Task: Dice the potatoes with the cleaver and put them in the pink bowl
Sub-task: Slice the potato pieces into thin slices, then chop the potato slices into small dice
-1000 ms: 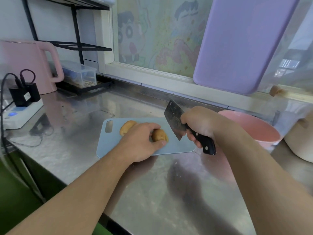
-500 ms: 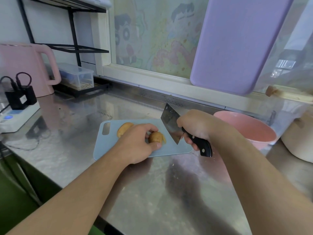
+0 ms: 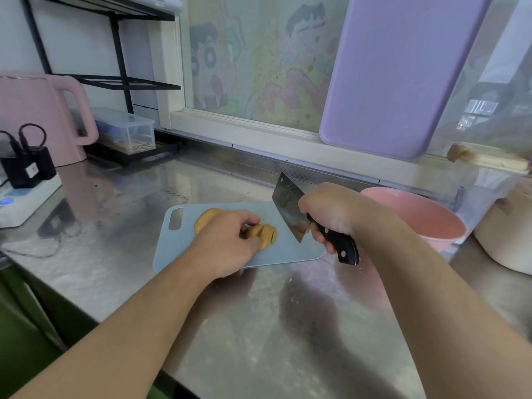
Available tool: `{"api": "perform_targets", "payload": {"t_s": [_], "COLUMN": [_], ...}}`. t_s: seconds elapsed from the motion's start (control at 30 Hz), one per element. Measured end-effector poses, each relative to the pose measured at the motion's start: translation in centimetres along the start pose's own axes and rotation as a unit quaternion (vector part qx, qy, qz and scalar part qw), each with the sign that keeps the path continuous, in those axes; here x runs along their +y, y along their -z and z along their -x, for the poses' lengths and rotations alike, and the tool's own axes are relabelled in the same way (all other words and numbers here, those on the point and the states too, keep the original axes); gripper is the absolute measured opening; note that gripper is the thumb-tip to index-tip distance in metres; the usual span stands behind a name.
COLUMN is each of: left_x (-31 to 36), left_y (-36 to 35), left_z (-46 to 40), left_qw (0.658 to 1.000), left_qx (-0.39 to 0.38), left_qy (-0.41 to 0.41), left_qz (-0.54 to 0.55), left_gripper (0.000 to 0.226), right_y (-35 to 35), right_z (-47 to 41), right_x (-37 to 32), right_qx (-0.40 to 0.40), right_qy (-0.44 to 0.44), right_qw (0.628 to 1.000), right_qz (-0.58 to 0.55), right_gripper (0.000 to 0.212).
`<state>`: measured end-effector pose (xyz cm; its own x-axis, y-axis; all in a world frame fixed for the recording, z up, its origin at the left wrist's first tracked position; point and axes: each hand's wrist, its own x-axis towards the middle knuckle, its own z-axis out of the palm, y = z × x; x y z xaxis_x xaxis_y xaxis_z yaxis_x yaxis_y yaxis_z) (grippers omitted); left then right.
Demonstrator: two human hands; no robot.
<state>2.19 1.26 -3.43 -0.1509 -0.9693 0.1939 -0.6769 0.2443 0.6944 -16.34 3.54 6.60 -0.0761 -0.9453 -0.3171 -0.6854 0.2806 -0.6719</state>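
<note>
- Steel square-bladed cleaver with black riveted handle (image 3: 290,210), gripped by the right hand (image 3: 331,214), hangs just right of the left hand (image 3: 227,243): a hurried chop could nick fingertips (image 3: 253,221).
- Yellow-brown sliced potato (image 3: 266,233), pinched under the left hand, seems loosely fanned; slices may slip apart.
- Round pink plastic bowl (image 3: 417,217) waits beyond the right hand.

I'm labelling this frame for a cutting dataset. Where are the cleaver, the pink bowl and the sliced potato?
cleaver (image 3: 288,207): head view, flat of the blade.
pink bowl (image 3: 417,217): head view, inner wall.
sliced potato (image 3: 267,234): head view, cut slices beside the fingers.

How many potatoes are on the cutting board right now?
2. A sliced brown potato held under the left hand mid light-blue plastic cutting board; a whole potato behind that hand, partly hidden.
</note>
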Motion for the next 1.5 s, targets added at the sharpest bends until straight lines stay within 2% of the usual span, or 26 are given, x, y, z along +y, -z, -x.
{"api": "perform_targets", "payload": {"t_s": [0.2,0.33,0.5,0.67,0.9,1.07,1.3,1.37,1.5], "left_x": [-0.3,-0.5,0.2,0.4,0.1,0.4,1.1,1.4,3.4], "left_y": [-0.4,-0.5,0.0,0.2,0.5,0.7,1.0,0.7,-0.1], "left_z": [-0.3,-0.3,0.1,0.2,0.0,0.3,0.4,0.3,-0.4], "left_qw": [0.993,0.99,0.989,0.988,0.982,0.973,0.955,0.961,0.986], "left_qx": [0.057,0.079,0.122,0.156,0.149,0.135,0.116,0.11,0.094], "left_qy": [-0.028,-0.031,-0.023,0.0,0.014,0.025,0.042,0.038,0.007], "left_qz": [-0.101,-0.111,-0.079,0.004,0.115,0.186,0.269,0.25,0.14], "left_gripper": [0.012,0.011,0.025,0.02,0.031,0.028,0.022,0.022,0.014], "right_y": [0.1,0.1,-0.2,-1.7,-4.3,-4.5,-1.3,-0.2,0.9], "right_z": [0.3,0.4,0.5,1.3,1.4,1.4,1.6,2.1,2.1], "right_x": [0.1,0.1,0.1,-0.5,-1.3,-1.5,-0.7,-0.4,0.1], "right_qx": [-0.009,-0.006,0.003,0.021,-0.004,-0.014,0.045,0.049,0.06], "right_qy": [0.001,-0.008,-0.01,0.041,0.06,0.06,0.039,0.028,0.033], "right_qw": [1.0,1.0,1.0,0.997,0.994,0.995,0.998,0.998,0.997], "right_qz": [-0.012,-0.006,0.02,0.066,0.096,0.082,0.038,0.028,0.029], "right_gripper": [0.024,0.024,0.025,0.025,0.022,0.024,0.021,0.022,0.022]}}
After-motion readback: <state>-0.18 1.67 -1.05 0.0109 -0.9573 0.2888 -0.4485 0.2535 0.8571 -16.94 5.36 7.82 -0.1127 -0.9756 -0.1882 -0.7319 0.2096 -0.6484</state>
